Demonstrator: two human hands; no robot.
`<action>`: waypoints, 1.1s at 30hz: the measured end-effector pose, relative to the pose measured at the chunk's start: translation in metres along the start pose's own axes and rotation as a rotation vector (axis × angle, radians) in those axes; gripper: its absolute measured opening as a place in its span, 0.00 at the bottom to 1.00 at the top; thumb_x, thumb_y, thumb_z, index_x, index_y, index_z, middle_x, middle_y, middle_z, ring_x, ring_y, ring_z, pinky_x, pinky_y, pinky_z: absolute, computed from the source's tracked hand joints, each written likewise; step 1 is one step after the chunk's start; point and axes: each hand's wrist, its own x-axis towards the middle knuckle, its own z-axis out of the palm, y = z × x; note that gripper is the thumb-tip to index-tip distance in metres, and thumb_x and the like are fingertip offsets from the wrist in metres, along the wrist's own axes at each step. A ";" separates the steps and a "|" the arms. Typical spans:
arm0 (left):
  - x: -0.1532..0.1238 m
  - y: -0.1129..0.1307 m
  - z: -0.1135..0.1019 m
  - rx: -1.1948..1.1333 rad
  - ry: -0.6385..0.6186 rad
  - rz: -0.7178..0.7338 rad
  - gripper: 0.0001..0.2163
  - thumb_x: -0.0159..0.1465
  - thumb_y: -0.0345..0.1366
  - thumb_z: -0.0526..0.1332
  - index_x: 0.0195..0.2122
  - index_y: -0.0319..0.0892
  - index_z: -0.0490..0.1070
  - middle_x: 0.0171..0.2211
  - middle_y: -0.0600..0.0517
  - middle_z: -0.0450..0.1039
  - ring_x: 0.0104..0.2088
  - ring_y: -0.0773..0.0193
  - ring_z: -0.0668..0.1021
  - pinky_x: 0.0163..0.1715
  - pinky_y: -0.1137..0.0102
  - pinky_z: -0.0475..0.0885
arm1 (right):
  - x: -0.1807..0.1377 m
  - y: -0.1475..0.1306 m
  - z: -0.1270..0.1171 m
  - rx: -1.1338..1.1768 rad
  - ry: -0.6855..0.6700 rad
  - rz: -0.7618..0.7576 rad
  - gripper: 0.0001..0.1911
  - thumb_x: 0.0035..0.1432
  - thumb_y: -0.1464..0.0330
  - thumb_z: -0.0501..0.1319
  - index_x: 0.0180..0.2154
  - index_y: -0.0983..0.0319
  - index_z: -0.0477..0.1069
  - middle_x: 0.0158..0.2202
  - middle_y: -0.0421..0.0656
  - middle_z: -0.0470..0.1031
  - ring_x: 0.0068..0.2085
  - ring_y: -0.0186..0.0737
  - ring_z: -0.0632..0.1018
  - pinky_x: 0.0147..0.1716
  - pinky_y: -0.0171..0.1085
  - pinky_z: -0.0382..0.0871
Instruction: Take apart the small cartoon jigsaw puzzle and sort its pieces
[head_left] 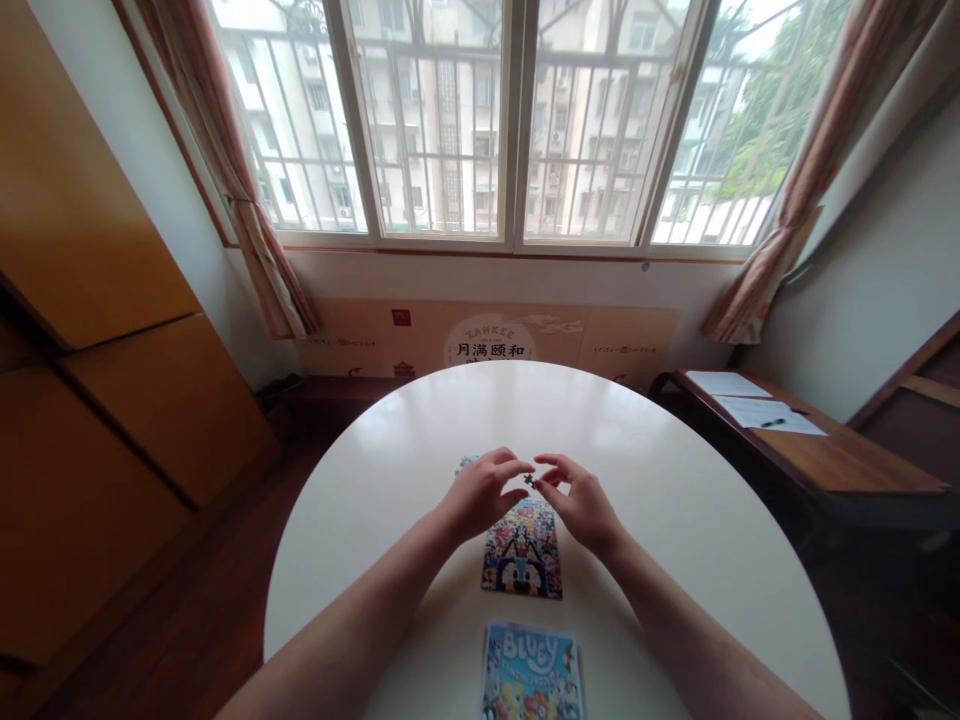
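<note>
A small dark jigsaw puzzle piece [529,480] is raised over the table between my two hands. My right hand [581,505] pinches it at its thumb tip, with the index finger arched above. My left hand [480,490] is just left of the piece, thumb and fingers apart, holding nothing. Below the hands lies a jigsaw puzzle [523,550] with a blue dog's face and a crowded, colourful pattern; its upper edge is partly covered by my hands. Some light-blue pieces [468,463] lie behind my left hand, mostly hidden.
Nearer to me on the round white table [360,530] lies a blue "Bluey" box or booklet [532,675], cut off by the frame. Papers [769,414] and a pen rest on a wooden side table [870,455] at right. A window [517,120] and a printed board [360,335] stand beyond.
</note>
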 end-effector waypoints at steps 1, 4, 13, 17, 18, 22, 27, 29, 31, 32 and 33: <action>0.000 -0.001 0.000 -0.005 0.004 0.012 0.12 0.64 0.36 0.63 0.49 0.48 0.75 0.45 0.49 0.74 0.41 0.60 0.78 0.41 0.67 0.73 | 0.000 0.000 0.001 0.023 -0.013 0.001 0.17 0.59 0.63 0.61 0.50 0.59 0.72 0.35 0.42 0.79 0.37 0.39 0.79 0.43 0.40 0.73; 0.001 -0.002 0.000 -0.011 0.015 0.039 0.08 0.66 0.36 0.62 0.45 0.48 0.77 0.44 0.49 0.74 0.41 0.61 0.77 0.40 0.68 0.73 | 0.000 0.001 0.003 0.077 -0.047 0.017 0.18 0.58 0.63 0.61 0.50 0.59 0.71 0.35 0.43 0.79 0.37 0.40 0.80 0.43 0.40 0.73; 0.002 -0.016 -0.012 0.072 0.075 -0.112 0.06 0.65 0.34 0.62 0.41 0.45 0.78 0.41 0.50 0.75 0.39 0.62 0.77 0.41 0.70 0.72 | 0.000 0.004 -0.001 -0.159 0.084 -0.036 0.15 0.60 0.65 0.58 0.48 0.59 0.73 0.41 0.45 0.79 0.47 0.44 0.76 0.52 0.46 0.67; 0.000 -0.042 -0.024 0.187 0.088 -0.341 0.08 0.65 0.33 0.60 0.41 0.44 0.79 0.42 0.49 0.75 0.40 0.61 0.78 0.41 0.69 0.71 | 0.000 0.007 -0.001 -0.216 0.116 -0.036 0.16 0.60 0.66 0.57 0.48 0.60 0.74 0.43 0.46 0.78 0.49 0.45 0.75 0.53 0.46 0.66; -0.001 -0.048 -0.025 0.209 0.081 -0.393 0.08 0.65 0.33 0.60 0.41 0.43 0.79 0.42 0.49 0.76 0.41 0.61 0.78 0.42 0.69 0.71 | 0.000 0.007 -0.001 -0.219 0.115 -0.036 0.16 0.60 0.66 0.57 0.48 0.61 0.74 0.43 0.46 0.78 0.49 0.45 0.75 0.53 0.46 0.66; -0.003 -0.066 -0.022 0.237 0.045 -0.530 0.09 0.66 0.35 0.60 0.41 0.44 0.79 0.43 0.49 0.76 0.43 0.59 0.77 0.44 0.69 0.70 | -0.001 0.007 0.000 -0.235 0.076 -0.053 0.13 0.60 0.68 0.56 0.44 0.61 0.76 0.43 0.46 0.78 0.48 0.45 0.75 0.53 0.45 0.66; -0.004 -0.075 -0.013 0.191 0.009 -0.606 0.09 0.65 0.35 0.60 0.42 0.45 0.79 0.44 0.49 0.75 0.45 0.58 0.77 0.44 0.69 0.69 | -0.001 0.006 0.000 -0.264 0.018 -0.054 0.11 0.60 0.69 0.57 0.40 0.60 0.77 0.44 0.45 0.79 0.49 0.44 0.75 0.53 0.45 0.65; -0.004 -0.076 -0.012 0.165 0.016 -0.603 0.09 0.65 0.35 0.60 0.43 0.45 0.79 0.43 0.49 0.75 0.43 0.59 0.77 0.44 0.70 0.69 | -0.001 0.006 0.000 -0.269 0.005 -0.050 0.11 0.60 0.69 0.57 0.40 0.60 0.77 0.44 0.44 0.79 0.49 0.44 0.75 0.54 0.44 0.65; -0.004 -0.076 -0.012 0.142 0.016 -0.590 0.10 0.64 0.35 0.60 0.43 0.45 0.79 0.42 0.49 0.75 0.42 0.60 0.77 0.44 0.70 0.69 | 0.000 0.006 -0.001 -0.270 -0.004 -0.048 0.11 0.60 0.69 0.57 0.39 0.59 0.77 0.43 0.44 0.79 0.49 0.43 0.75 0.54 0.44 0.65; -0.004 -0.075 -0.012 0.135 0.013 -0.585 0.10 0.64 0.35 0.60 0.43 0.45 0.79 0.42 0.50 0.75 0.41 0.60 0.77 0.43 0.70 0.69 | 0.000 0.006 -0.001 -0.270 -0.008 -0.047 0.10 0.60 0.69 0.57 0.39 0.59 0.78 0.43 0.44 0.79 0.49 0.43 0.75 0.54 0.43 0.64; -0.004 -0.075 -0.013 0.132 0.012 -0.582 0.10 0.64 0.35 0.60 0.44 0.45 0.79 0.42 0.50 0.75 0.41 0.60 0.77 0.43 0.70 0.69 | 0.000 0.006 -0.001 -0.270 -0.011 -0.045 0.10 0.60 0.69 0.57 0.39 0.59 0.78 0.43 0.44 0.79 0.49 0.43 0.75 0.54 0.43 0.64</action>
